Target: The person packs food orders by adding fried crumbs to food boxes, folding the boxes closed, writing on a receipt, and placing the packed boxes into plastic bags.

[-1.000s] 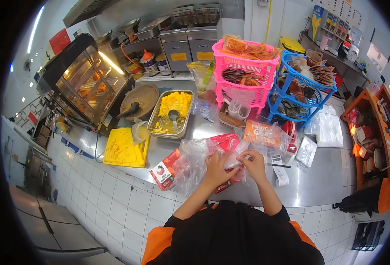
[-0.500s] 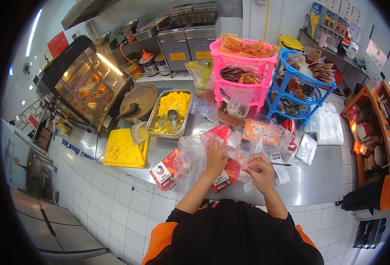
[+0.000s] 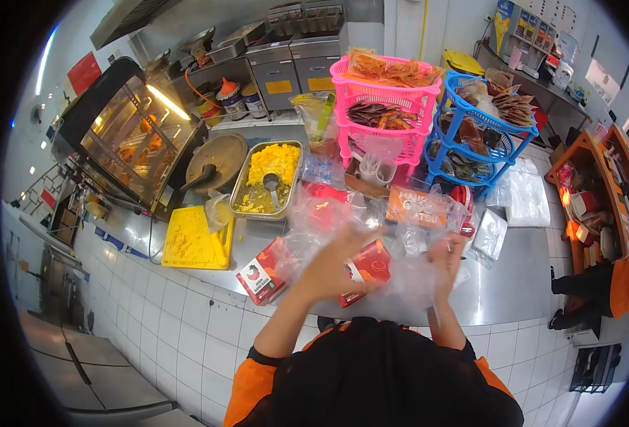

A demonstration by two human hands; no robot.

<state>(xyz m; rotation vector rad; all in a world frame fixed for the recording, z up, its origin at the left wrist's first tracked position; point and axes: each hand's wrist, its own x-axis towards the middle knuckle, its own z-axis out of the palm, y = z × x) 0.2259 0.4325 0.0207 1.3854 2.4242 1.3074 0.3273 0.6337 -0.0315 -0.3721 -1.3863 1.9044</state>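
Observation:
My right hand (image 3: pixel 444 262) is closed on a clear plastic bag (image 3: pixel 408 279), which hangs blurred at its left. My left hand (image 3: pixel 334 265) is smeared by motion, fingers and thumb spread apart with nothing seen between them. It is above a red-and-white box (image 3: pixel 370 263), partly covering it. Another red-and-white box (image 3: pixel 262 276) lies to the left, with crumpled clear plastic (image 3: pixel 302 245) against it. Behind my hands, a red packet (image 3: pixel 323 192) shows through more clear plastic. An orange printed box (image 3: pixel 418 208) sits farther back, partly under plastic.
A metal tray of yellow food (image 3: pixel 275 165) with a ladle, a yellow cutting board (image 3: pixel 190 238) and a glass warmer (image 3: pixel 133 142) are on the left. Pink (image 3: pixel 386 107) and blue (image 3: pixel 485 128) basket racks stand behind. Plastic packs (image 3: pixel 528 196) lie right; another person (image 3: pixel 606 292) is at far right.
My hands have moved apart: the left a little down and left, off the plastic, the right to the right and slightly up with the clear bag. The box between them is more exposed.

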